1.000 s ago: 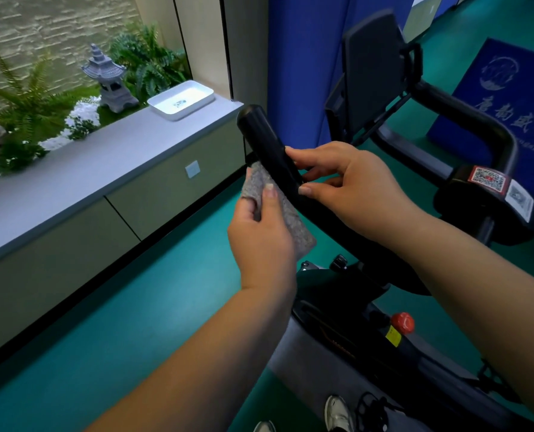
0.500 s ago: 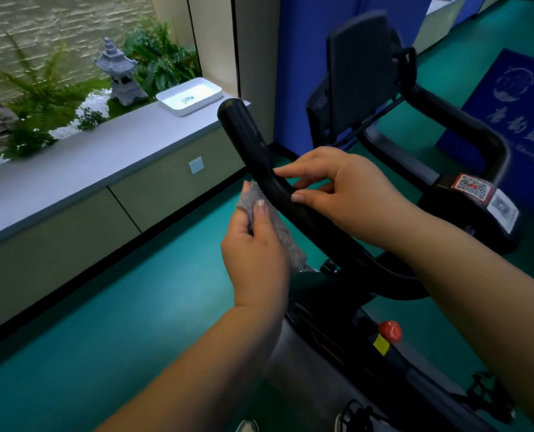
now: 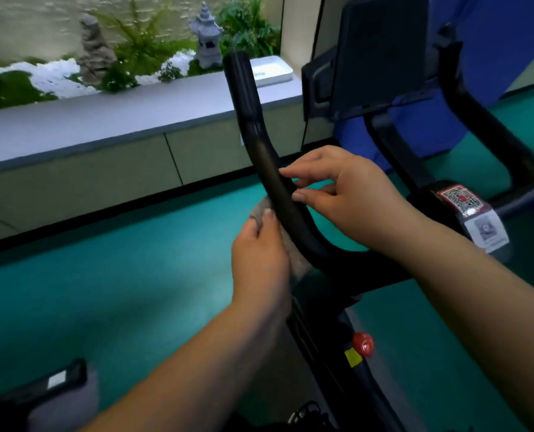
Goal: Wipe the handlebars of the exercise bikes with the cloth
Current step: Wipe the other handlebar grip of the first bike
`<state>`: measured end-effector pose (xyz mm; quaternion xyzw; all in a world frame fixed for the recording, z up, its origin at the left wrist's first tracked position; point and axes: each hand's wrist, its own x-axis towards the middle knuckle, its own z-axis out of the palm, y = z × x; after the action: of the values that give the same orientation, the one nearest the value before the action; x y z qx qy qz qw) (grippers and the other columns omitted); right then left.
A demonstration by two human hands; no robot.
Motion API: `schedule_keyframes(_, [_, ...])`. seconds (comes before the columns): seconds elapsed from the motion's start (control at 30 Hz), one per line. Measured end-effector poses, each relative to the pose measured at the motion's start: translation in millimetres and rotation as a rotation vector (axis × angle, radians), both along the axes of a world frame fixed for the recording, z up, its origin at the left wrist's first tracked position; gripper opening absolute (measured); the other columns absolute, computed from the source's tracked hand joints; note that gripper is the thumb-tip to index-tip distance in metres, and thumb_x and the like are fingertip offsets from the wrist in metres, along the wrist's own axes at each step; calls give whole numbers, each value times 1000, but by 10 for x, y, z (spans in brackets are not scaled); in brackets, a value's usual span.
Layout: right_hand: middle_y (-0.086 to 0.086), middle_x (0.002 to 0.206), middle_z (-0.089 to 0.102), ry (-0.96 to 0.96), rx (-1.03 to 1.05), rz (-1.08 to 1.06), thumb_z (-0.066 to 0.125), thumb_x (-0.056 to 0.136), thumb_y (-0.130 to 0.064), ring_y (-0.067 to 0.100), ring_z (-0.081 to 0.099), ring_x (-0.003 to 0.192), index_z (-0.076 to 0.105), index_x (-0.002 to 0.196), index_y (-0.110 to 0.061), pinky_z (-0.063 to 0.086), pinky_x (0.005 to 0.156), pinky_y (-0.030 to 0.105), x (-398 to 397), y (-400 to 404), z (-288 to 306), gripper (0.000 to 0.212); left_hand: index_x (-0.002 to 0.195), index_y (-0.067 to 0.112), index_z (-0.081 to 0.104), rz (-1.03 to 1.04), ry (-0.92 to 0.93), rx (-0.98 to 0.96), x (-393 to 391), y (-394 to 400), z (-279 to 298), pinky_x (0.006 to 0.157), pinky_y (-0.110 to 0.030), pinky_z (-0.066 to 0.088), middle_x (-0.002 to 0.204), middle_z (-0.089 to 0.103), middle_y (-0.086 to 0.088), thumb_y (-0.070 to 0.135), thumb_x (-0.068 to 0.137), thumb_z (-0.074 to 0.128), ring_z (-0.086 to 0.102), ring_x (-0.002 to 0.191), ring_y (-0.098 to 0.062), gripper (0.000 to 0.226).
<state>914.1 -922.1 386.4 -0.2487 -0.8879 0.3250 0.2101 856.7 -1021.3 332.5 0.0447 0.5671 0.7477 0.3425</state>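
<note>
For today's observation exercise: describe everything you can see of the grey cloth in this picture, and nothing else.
The cloth is grey, with a soft, felt-like look. Only part of it shows: an upper corner beside the fingertips and a strip below the palm. The left hand grips it and holds it against the left side of the black handlebar, low on the bar near where it curves. The right hand touches the bar from the other side; whether it touches the cloth cannot be told. Blur hides its weave.
</note>
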Motion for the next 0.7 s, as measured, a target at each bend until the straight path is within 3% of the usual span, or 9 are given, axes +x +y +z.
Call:
schedule_keyframes(0.1, [-10, 105, 57, -38, -8, 58, 69, 82, -11, 7, 60, 93, 69, 111, -25, 52, 82, 26, 147, -34, 28, 32, 88, 13, 58, 51, -86, 16, -239, 154, 135, 54, -22, 48, 74, 63, -3, 19, 100, 41, 61, 61, -13, 21])
schedule_keyframes(0.23, [-10, 109, 58, -62, -12, 94, 69, 83, -12, 7, 57, 98, 68, 113, -26, 50, 82, 21, 309, -91, 31, 33, 95, 14, 58, 28, -127, -11, -189, 149, 178, 50, -21, 45, 75, 60, -5, 23, 101, 40, 57, 54, -15, 21])
schedule_keyframes(0.4, [-10, 110, 58, -47, -23, 66, 69, 83, -10, 6, 57, 99, 68, 112, -26, 47, 80, 13, 344, -136, 9, 33, 98, 10, 62, -23, -109, -36, 318, -191, 66, 62, -24, 47, 80, 63, -5, 20, 99, 43, 60, 68, -12, 21])
schedule_keyframes(0.5, [-12, 110, 60, -55, -29, 44, 69, 83, -10, 7, 59, 97, 68, 110, -28, 48, 82, 18, 362, -145, 17, 33, 88, 12, 61, -22, -137, -23, 124, -151, 93, 57, -21, 48, 72, 63, 0, 18, 100, 43, 61, 61, -7, 22])
schedule_keyframes(0.6, [-13, 109, 61, -58, -32, 4, 68, 83, -9, 5, 59, 97, 69, 111, -28, 47, 80, 14, 426, -201, -4, 33, 94, 12, 59, -20, -178, 53, -137, -53, 183, 68, -28, 53, 85, 65, -6, 19, 100, 41, 64, 72, -14, 20])
schedule_keyframes(0.7, [-10, 107, 62, -31, -32, -33, 66, 83, -6, 3, 59, 96, 70, 110, -24, 45, 78, 9, 486, -263, -44, 32, 87, 14, 57, -36, -45, -47, -14, -101, 126, 70, -33, 54, 80, 62, -3, 22, 100, 42, 61, 72, -17, 22])
